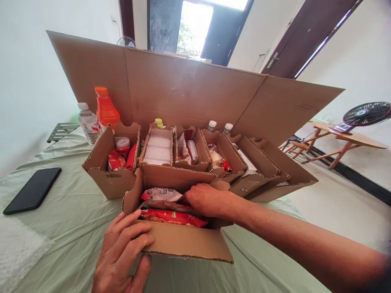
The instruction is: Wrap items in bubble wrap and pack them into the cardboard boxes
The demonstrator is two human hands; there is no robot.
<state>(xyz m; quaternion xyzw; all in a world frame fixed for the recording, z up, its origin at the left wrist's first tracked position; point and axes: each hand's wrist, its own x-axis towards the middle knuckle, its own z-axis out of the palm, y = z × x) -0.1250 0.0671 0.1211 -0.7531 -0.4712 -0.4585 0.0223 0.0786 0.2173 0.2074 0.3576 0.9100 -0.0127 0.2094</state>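
Note:
A small cardboard box [186, 240] stands in front, holding a red snack packet [174, 217], a brown packet [168, 204] and a white-and-red packet [161, 194]. My left hand [124, 248] rests against its left front corner, fingers apart, fingertips on the cardboard. Inside the right part of the box is my right hand [201, 199], fingers curled down at the ends of the packets; its fingertips and whatever they hold are hidden. Behind, a row of open cardboard boxes [113, 183] contains red packets [117, 159], white wrapped items [158, 146] and other packets.
A tall cardboard panel [189, 89] stands behind the boxes. Orange [106, 108] and clear [88, 124] bottles are at the back left. A black phone [33, 190] and bubble wrap [21, 256] lie on the green cloth [73, 219]. A fan [363, 114] stands far right.

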